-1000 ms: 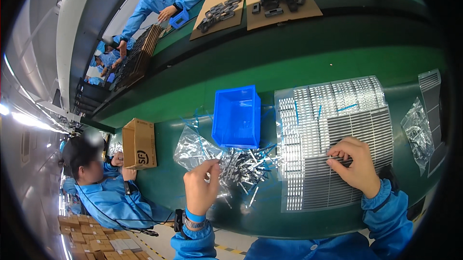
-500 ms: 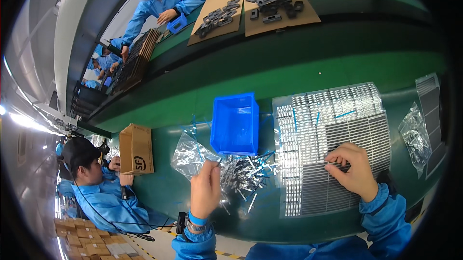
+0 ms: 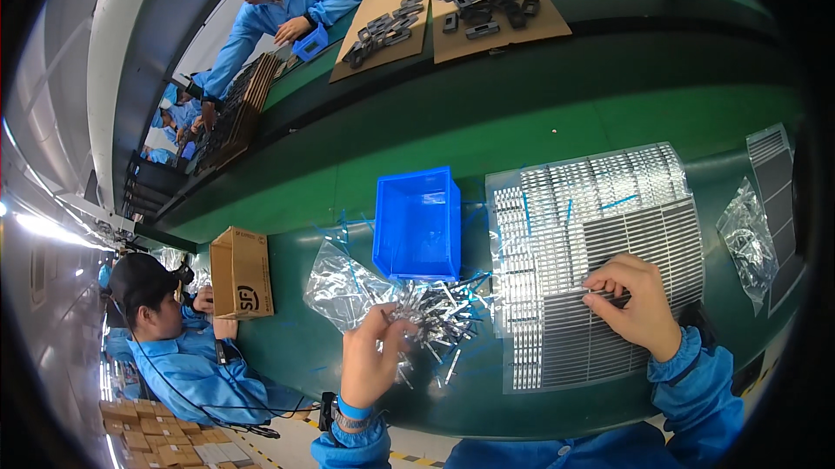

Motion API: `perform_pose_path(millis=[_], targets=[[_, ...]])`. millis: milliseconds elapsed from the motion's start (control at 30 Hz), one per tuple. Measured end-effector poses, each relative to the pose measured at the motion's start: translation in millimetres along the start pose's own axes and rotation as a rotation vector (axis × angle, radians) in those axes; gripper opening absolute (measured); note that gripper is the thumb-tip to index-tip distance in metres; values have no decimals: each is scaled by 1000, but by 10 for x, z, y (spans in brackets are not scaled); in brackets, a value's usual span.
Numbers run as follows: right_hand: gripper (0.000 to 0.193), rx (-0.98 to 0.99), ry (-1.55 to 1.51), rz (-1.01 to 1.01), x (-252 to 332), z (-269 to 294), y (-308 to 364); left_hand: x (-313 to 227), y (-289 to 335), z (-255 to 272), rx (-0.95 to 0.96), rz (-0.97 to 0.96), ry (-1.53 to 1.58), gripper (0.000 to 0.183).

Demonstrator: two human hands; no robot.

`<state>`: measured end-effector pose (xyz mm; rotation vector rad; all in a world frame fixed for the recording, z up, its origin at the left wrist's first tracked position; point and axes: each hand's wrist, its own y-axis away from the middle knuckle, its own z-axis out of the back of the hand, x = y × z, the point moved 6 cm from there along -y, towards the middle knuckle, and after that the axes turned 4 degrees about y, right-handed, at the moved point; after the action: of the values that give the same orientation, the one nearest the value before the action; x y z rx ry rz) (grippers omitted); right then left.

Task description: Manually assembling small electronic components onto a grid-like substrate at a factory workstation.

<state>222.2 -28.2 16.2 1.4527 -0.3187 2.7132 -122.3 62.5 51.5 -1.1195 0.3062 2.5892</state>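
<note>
My left hand is at the left edge of a loose pile of small silvery and dark strips, thumb and forefinger apart, nothing visible between them. My right hand rests over the sheet of strips, its thumb and forefinger pinched together. A small silvery tip shows at the pinch; the rest of that piece is hidden. Rows of silvery and black strips cover the sheet, with short blue strips lying on it. Beside the left hand is a crumpled clear plastic bag.
A blue bin stands behind the pile. Farther right lie another clear bag and a dark sheet. At left, a co-worker sits by a cardboard box. Black parts lie on cardboard across the bench.
My left thumb and forefinger have parted from a pinch on a small dark piece, and the hand has dropped slightly. The right hand stays pinched in nearly the same place.
</note>
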Motion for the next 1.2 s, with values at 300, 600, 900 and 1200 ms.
perform_pose_path(millis=[300,600,900,1200], targets=[[19,22,-1,-3,-4,27,0,-242,-105,-47,-82,-83,-74,14],[29,58,-34,140,643,272,17,-1026,-206,-404,289,-308,-9,9],[18,71,-179,56,398,57,-98,-1285,-473,-1018,518,-479,178,12],[10,-43,-195,-17,108,66,-115,-949,-624,-841,235,-521,238,18]])
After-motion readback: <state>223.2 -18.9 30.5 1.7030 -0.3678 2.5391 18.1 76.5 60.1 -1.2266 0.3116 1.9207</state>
